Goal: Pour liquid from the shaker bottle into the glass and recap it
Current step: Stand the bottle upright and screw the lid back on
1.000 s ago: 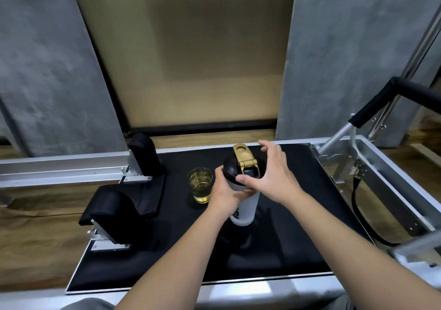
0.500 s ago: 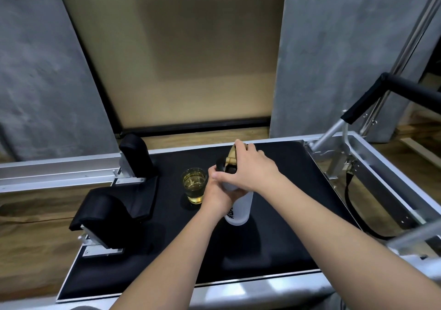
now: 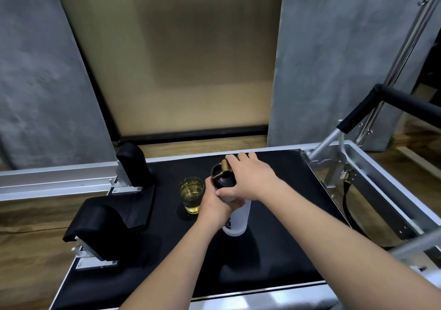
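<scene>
Nearest you, two bare forearms enter from 6 o'clock and 4 o'clock and meet over the black padded platform (image 3: 274, 250), which has a silver frame.

One shaker bottle (image 3: 235, 223), frosted white with dark lettering, stands upright at the platform's centre. Your left hand (image 3: 216, 208) is wrapped round its upper body, grip closed on the bottle. Your right hand (image 3: 248, 180) lies over the black lid (image 3: 220, 178) from 3 o'clock, thumb on the lid's near edge, fingers on the gold flip cap (image 3: 224, 165); that grip is closed on the lid.

One glass (image 3: 191, 195), part full of yellow liquid, stands just beside the bottle at its 9 o'clock, near your left hand. Whether they touch cannot be told.

Two black shoulder pads: the near pad (image 3: 95, 226) at 8 o'clock from the glass, the far pad (image 3: 132, 164) at 10 o'clock. Neither blocks the bottle.

One black-wrapped bar (image 3: 405, 104) rises at 2 o'clock, on the open metal frame (image 3: 372, 178) at 3 o'clock, where a black strap (image 3: 346, 200) hangs.

Beyond, at 12 o'clock, one tan panel (image 3: 179, 59) stands between two grey slabs, left slab (image 3: 35, 71) and right slab (image 3: 346, 59).

Against a second ago: the gold cap then stood raised and fully in view; your right-hand fingers now cover most of it, and it sits lower. Bottle, glass and left hand keep their places.
</scene>
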`<state>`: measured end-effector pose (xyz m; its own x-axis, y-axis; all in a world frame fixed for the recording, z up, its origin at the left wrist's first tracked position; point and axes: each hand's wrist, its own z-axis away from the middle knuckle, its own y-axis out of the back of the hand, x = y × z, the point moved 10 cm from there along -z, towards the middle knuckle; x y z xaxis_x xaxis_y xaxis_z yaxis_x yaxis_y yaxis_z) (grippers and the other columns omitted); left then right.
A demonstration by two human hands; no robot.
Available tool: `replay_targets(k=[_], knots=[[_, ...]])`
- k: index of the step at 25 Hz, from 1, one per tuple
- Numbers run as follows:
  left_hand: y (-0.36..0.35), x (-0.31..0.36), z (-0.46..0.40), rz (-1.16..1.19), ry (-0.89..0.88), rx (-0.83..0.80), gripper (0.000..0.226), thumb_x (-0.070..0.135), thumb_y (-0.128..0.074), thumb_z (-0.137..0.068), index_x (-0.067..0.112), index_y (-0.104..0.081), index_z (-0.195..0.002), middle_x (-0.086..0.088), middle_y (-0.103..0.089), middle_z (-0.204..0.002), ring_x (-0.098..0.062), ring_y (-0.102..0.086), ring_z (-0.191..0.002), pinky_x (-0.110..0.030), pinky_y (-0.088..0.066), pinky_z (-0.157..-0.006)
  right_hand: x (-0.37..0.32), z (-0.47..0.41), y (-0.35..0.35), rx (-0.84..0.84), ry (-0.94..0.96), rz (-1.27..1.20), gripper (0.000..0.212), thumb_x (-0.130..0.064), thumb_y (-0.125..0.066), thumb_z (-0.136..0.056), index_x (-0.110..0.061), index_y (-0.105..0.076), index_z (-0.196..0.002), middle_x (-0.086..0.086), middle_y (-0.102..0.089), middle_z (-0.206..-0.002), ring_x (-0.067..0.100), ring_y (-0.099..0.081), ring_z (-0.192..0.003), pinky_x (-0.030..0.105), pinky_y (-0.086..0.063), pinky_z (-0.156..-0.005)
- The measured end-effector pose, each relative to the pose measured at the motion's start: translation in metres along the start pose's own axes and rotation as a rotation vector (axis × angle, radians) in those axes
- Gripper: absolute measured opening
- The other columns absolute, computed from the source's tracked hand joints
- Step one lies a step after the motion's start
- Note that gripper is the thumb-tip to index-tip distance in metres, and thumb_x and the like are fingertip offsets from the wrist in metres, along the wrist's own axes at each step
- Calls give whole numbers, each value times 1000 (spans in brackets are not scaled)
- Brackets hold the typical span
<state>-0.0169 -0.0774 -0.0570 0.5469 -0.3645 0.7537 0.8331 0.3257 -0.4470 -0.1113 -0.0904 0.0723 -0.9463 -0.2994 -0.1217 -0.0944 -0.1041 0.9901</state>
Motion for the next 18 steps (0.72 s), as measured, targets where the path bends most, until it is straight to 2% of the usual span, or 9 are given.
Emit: replay_targets(k=[2, 3, 6, 8, 10, 12, 13, 16, 18], knots=[[-6, -10, 5, 255, 117, -24, 29, 30, -76, -90, 9, -71, -109, -12, -81, -94, -29, -81, -75, -40, -64, -57, 0, -1, 2, 42, -77, 58, 94, -88, -61, -75, -17, -45, -135, 9, -58, -127, 32, -53, -117, 40, -45, -72], [-4, -8, 6, 239, 104, -28, 29, 31, -76, -91, 10, -69, -110, -12, -80, -98, -28, -81, -74, -42, -64, -57, 0, -1, 6, 52, -96, 79, 93, -91, -59, -74, -16, -45, -127, 8, -61, -119, 31, -58, -105, 39, -44, -66], [-10, -12, 2, 243, 152, -63, 72, 13, -92, -78, 21, -46, -133, -2, -65, -127, -4, -65, -102, -21, -54, -75, 7, -1, 29, 99, -131, 68, 89, -98, -51, -70, -17, -41, -107, 0, -61, -93, 27, -58, -76, 33, -34, -50], [-12, -10, 11, 246, 142, -54, 84, 9, -94, -75, 22, -39, -138, 0, -60, -133, -5, -59, -110, -16, -50, -83, 10, 0, 42, 138, -115, -23, 91, -99, -48, -69, -19, -46, -112, -1, -61, -94, 26, -60, -81, 34, -37, -53], [-24, -13, 12, 283, 230, -132, 85, 11, -95, -75, 24, -38, -137, 3, -59, -131, -6, -58, -111, -17, -49, -86, 5, -2, 42, 133, 4, -43, 95, -92, -58, -74, -21, -47, -136, 5, -64, -124, 28, -59, -106, 41, -51, -70], [-23, -11, 12, 268, 203, -123, 82, 4, -93, -74, 27, -40, -132, 5, -59, -127, 0, -57, -103, -8, -51, -71, 1, -2, 26, 2, 92, -57, 103, -78, -70, -78, -28, -32, -159, 6, -42, -159, 32, -43, -139, 49, -51, -97], [-24, -10, 4, 239, 168, -142, 81, 0, -92, -74, 27, -42, -131, 4, -59, -125, 0, -57, -100, -7, -52, -66, 1, -2, 16, -56, 98, -85, 104, -73, -72, -80, -29, -27, -163, 5, -36, -165, 32, -37, -145, 50, -48, -101], [-20, -8, 6, 318, 154, -134, 69, 4, -90, -77, 24, -50, -130, 3, -66, -117, -9, -65, -101, -19, -59, -73, 4, -4, -1, -43, 30, -132, 95, -76, -66, -83, -27, -34, -158, 5, -46, -153, 33, -47, -132, 46, -50, -89], [-11, -6, 9, 335, 95, -78, 29, 23, -78, -91, 16, -63, -115, 0, -79, -95, -31, -73, -106, -33, -66, -64, 6, -2, -3, -15, -54, -54, 92, -85, -60, -80, -22, -42, -145, 8, -53, -138, 34, -55, -116, 42, -48, -74]])
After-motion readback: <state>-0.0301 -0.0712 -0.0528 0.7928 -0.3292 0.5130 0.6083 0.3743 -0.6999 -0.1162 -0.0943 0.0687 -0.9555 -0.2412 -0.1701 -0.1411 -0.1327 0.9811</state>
